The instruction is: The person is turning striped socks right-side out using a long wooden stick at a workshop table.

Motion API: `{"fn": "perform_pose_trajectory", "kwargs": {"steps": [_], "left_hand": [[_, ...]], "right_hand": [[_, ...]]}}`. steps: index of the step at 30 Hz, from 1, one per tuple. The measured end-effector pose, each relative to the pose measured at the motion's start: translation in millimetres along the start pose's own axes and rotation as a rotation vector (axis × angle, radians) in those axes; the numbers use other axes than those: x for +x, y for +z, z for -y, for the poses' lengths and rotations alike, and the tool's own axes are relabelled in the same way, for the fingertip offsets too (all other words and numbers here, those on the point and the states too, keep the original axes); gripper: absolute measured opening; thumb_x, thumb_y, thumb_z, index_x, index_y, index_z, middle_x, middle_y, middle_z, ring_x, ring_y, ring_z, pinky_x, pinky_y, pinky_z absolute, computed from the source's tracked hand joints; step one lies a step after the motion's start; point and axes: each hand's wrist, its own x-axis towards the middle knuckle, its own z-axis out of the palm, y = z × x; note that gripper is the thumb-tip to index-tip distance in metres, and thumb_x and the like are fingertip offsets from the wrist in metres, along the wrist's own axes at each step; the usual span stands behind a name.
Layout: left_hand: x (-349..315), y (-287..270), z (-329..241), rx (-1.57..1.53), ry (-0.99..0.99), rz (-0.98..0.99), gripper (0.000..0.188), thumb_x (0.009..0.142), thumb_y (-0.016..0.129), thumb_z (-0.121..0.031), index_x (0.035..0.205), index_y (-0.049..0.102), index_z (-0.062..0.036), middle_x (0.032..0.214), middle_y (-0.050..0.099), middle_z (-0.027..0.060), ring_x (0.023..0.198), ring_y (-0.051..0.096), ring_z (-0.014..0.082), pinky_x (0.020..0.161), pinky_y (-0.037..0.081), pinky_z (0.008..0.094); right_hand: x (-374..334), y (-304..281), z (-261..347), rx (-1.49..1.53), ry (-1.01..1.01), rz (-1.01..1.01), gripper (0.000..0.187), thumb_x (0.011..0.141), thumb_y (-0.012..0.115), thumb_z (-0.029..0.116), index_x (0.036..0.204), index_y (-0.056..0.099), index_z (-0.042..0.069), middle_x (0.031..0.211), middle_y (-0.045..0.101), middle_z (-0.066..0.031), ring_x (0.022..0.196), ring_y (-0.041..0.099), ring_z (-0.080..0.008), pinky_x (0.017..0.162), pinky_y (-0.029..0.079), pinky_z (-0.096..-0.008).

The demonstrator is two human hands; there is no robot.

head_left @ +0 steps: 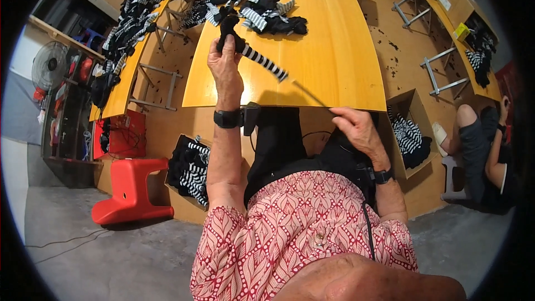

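Above the near part of the yellow table (334, 72), my left hand (225, 69) is closed on the black bunched end of a striped knit piece (266, 64). Its narrow black-and-white striped part stretches down to the right; whether it is a sock or a glove I cannot tell. My right hand (359, 134), beyond the table's near edge, pinches a thin dark rod (312, 95). The rod slants up to the left toward the striped end; whether its tip enters the knit cannot be made out. Ahead of my left hand lies a pile of similar knit pieces (267, 17).
Open boxes of striped knits, one left (192, 170) and one right (409, 128), stand beside my legs. A red stool (131, 189) is at left. Side tables hold more knits (134, 25). A person (479, 145) sits at far right; a fan (51, 66) stands far left.
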Motion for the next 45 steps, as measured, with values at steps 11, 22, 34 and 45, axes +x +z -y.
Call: {"fn": "perform_pose_trajectory", "kwargs": {"steps": [11, 22, 34, 45], "left_hand": [[-31.5, 14.1, 24.5, 0.053, -0.079, 0.201, 0.014, 0.087, 0.068, -0.003, 0.1, 0.062, -0.0045, 0.088, 0.066, 0.0005, 0.076, 0.059, 0.007, 0.068, 0.047, 0.0199], [-78.6, 39.7, 14.5, 0.163, -0.364, 0.621, 0.03, 0.085, 0.069, -0.003, 0.109, 0.051, -0.0043, 0.092, 0.062, 0.0019, 0.088, 0.059, 0.0087, 0.077, 0.049, 0.0221], [-109.1, 36.9, 31.4, -0.125, -0.475, 0.408, 0.019, 0.092, 0.062, -0.012, 0.107, 0.053, -0.0054, 0.097, 0.061, 0.0025, 0.084, 0.059, 0.0094, 0.076, 0.051, 0.0264], [-104.9, 16.6, 9.9, 0.199, -0.496, 0.547, 0.018, 0.096, 0.059, -0.02, 0.104, 0.053, -0.0042, 0.079, 0.06, 0.0013, 0.065, 0.052, 0.0052, 0.053, 0.043, 0.0168]], "right_hand": [[87.8, 43.0, -36.0, -0.581, -0.318, -0.23, 0.025, 0.083, 0.061, 0.011, 0.106, 0.065, 0.002, 0.088, 0.061, -0.0159, 0.078, 0.06, -0.0359, 0.069, 0.051, -0.0435], [86.7, 22.3, 16.5, 0.469, 0.062, 0.0, 0.018, 0.089, 0.066, 0.018, 0.098, 0.066, 0.002, 0.075, 0.06, 0.0031, 0.072, 0.054, -0.0055, 0.064, 0.046, -0.0214], [73.5, 18.7, 8.1, 0.499, 0.123, -0.104, 0.017, 0.083, 0.071, 0.014, 0.095, 0.063, 0.004, 0.076, 0.063, 0.0009, 0.066, 0.059, -0.006, 0.057, 0.046, -0.0201], [85.3, 18.3, 20.9, 0.114, 0.031, 0.052, 0.017, 0.087, 0.067, 0.016, 0.09, 0.064, 0.0, 0.072, 0.058, 0.0002, 0.067, 0.05, -0.0067, 0.06, 0.042, -0.0236]]}}
